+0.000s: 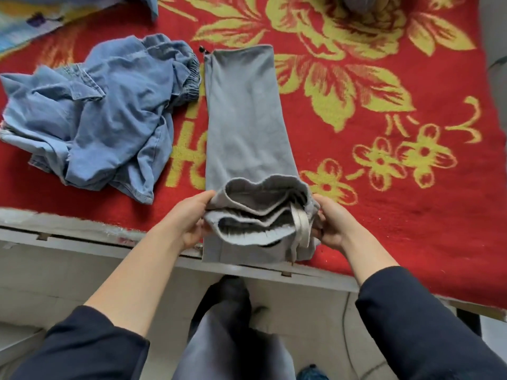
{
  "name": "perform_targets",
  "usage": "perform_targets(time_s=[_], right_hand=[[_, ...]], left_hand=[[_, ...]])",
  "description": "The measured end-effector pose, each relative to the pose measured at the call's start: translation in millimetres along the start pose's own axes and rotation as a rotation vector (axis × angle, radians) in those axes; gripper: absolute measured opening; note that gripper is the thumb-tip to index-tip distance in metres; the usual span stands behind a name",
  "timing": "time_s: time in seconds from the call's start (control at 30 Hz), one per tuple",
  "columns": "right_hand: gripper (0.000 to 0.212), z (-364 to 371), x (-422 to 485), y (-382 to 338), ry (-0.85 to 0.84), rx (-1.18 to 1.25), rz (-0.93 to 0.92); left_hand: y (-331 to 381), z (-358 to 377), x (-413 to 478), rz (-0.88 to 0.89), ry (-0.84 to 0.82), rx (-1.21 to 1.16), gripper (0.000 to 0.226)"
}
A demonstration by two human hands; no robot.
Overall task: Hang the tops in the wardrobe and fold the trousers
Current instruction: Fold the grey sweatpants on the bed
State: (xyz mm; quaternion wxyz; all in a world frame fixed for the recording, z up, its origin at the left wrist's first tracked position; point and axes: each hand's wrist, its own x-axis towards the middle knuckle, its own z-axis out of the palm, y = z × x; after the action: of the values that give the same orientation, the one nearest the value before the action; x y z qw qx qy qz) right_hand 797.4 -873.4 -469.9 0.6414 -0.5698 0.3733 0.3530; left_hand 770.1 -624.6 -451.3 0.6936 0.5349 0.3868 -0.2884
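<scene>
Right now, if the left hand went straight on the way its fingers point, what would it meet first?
The left hand points right, into the bunched waistband of the grey trousers it grips. Beyond that fabric the right hand seems to lie in line, though depth is unclear.

One head-worn camera, wide-angle, tilted steeply down.
Looks from above and behind, close over the left hand and right hand gripping the grey trousers; red blanket runs beyond the grip, floor nearer than it.
</scene>
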Motion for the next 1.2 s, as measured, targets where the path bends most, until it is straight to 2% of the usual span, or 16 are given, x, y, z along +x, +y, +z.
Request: perform_targets(time_s=[0.07, 0.1, 0.2, 0.53, 0.7, 0.93, 1.0, 1.1, 1.2], right_hand=[[0.052, 12, 7, -30, -0.058, 0.06, -0.072], [0.051, 18, 12, -45, -0.069, 0.069, -0.096], [0.028, 37, 39, -81, -0.044, 0.113, -0.18], [0.023, 81, 137, -168, 0.066, 0.121, -0.28], [0.03, 97, 167, -214, 0.061, 0.107, -0.331], [0.032, 118, 190, -261, 0.004, 0.074, -0.385], [0.028, 121, 197, -264, -0.011, 0.025, -0.393], [0.054, 121, 207, -249, 0.093, -0.208, -0.461], [0.056, 109, 208, -211, 0.14, -0.66, -0.608]], left_hand=[[29, -1, 20, 0.055, 0.033, -0.041, 0.019], [44, -1, 31, 0.078, 0.048, -0.057, 0.021], [85, 0, 63, 0.147, 0.076, -0.034, 0.027], [180, -1, 166, 0.247, 0.124, -0.074, 0.018], [230, 6, 194, 0.304, 0.158, -0.085, 0.015], [271, 12, 227, 0.369, 0.051, -0.161, 0.015], [268, 10, 236, 0.381, -0.027, -0.163, 0.029], [239, 10, 247, 0.412, 0.02, -0.001, 0.054], [182, 10, 248, 0.599, 0.143, 0.567, 0.067]])
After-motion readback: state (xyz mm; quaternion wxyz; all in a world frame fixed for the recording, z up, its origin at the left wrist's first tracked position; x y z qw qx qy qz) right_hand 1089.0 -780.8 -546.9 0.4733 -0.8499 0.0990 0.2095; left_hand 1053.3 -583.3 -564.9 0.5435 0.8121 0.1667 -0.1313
